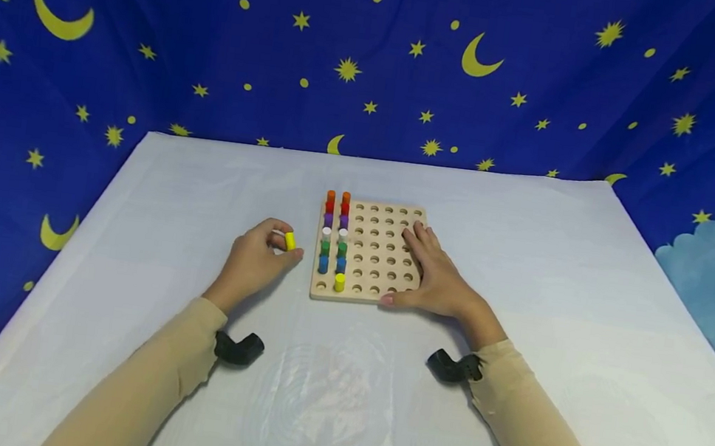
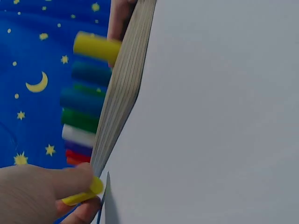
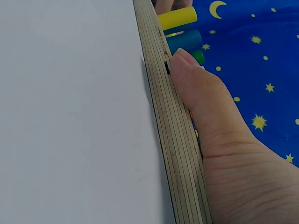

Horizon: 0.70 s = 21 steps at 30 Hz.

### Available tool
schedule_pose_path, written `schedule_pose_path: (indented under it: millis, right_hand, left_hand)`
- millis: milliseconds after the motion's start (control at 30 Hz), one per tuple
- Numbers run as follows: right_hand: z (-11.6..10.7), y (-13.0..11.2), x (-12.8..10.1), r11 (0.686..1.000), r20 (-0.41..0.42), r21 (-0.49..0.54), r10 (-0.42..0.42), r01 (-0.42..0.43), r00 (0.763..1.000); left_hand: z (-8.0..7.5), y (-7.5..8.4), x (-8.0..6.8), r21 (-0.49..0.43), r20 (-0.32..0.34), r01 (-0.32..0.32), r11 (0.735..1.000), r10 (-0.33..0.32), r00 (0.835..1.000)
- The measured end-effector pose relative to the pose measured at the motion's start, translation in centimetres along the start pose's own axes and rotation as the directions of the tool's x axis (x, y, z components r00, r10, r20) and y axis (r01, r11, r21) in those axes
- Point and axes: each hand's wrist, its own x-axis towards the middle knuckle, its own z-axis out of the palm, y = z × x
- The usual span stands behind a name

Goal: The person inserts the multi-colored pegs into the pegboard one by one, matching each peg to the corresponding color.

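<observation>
Between thumb and fingers, my left hand (image 1: 257, 261) pinches a yellow peg (image 1: 290, 241), just left of a wooden pegboard (image 1: 364, 297) and apart from it. Two rows of pegs stand in the board's left side: orange, red, purple, white, green and blue in both. A second yellow peg (image 1: 340, 282) ends the inner row at the front, and an open hole (image 1: 321, 286) lies beside it. My right hand (image 1: 440, 279) rests on the board's right side, fingers spread over the holes, its thumb (image 3: 205, 98) along the front edge. Part of the board is hidden under this hand.
A white-covered table (image 1: 336, 399) carries the board. Black curved devices (image 1: 239, 349) sit at both wrists, by the beige sleeves. Behind the table hangs a dark blue cloth (image 1: 378, 54) with yellow stars and moons. More round holes (image 1: 372, 233) fill the board's middle and right.
</observation>
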Motion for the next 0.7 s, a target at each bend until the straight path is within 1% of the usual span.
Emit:
schedule_pose_path:
  millis: [100, 233, 333, 400, 533, 700]
  right_hand:
    - [0.0, 0.1, 0.1, 1.000, 0.001, -0.001, -0.005, 0.005, 1.000]
    - [0.1, 0.1, 0.1, 1.000, 0.000, -0.003, -0.004, 0.004, 1.000]
    - [0.1, 0.1, 0.0, 1.000, -0.001, -0.002, 0.000, 0.000, 1.000]
    - [0.1, 0.1, 0.0, 1.000, 0.001, 0.001, 0.003, -0.003, 1.000]
    - [0.1, 0.0, 0.0, 1.000, 0.002, 0.003, 0.001, -0.001, 1.000]
    - [0.1, 0.1, 0.0, 1.000, -0.003, -0.001, -0.001, 0.001, 1.000]
  left_hand:
    - [0.3, 0.3, -1.4, -0.074, 0.019, 0.022, 0.997, -0.021, 1.000]
    - [0.9, 0.9, -3.0, -0.157, 0.035, 0.025, 0.987, -0.020, 0.999]
    - [1.5, 1.4, -3.7, -0.198, 0.042, 0.016, 0.980, -0.008, 0.999]
    - [1.8, 1.6, -3.9, -0.208, 0.042, 0.004, 0.978, 0.005, 0.999]
    - [2.4, 1.8, -4.2, -0.218, 0.021, -0.042, 0.975, 0.048, 0.999]
    - [3.0, 1.8, -4.3, -0.202, -0.019, -0.140, 0.969, 0.139, 0.990]
